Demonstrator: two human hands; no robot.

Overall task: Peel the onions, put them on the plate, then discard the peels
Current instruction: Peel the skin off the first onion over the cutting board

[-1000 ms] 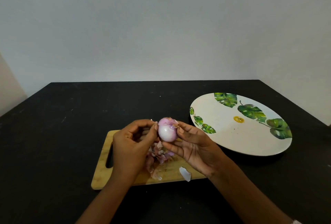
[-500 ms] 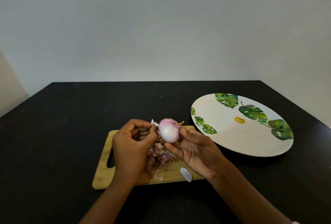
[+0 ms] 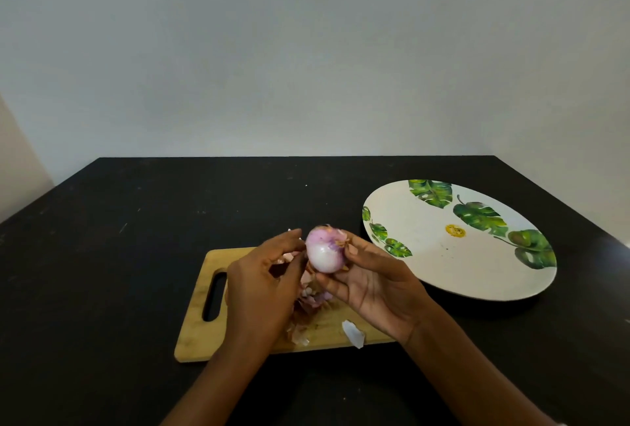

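While the right hand (image 3: 375, 285) gripped the onion (image 3: 324, 251), left hand (image 3: 262, 282) curled beside it (holding anything? cannot tell).

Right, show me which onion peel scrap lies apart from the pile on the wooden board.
The pale white shard at the wooden cutting board's near edge; the others form one pinkish heap.

Mostly peeled pink-white onion (image 3: 324, 253) gripped by the right hand (image 3: 375, 285) above the cutting board (image 3: 197, 340), loose peels (image 3: 315, 299) heaped on the board, leaf-printed plate (image 3: 439, 268) to its right
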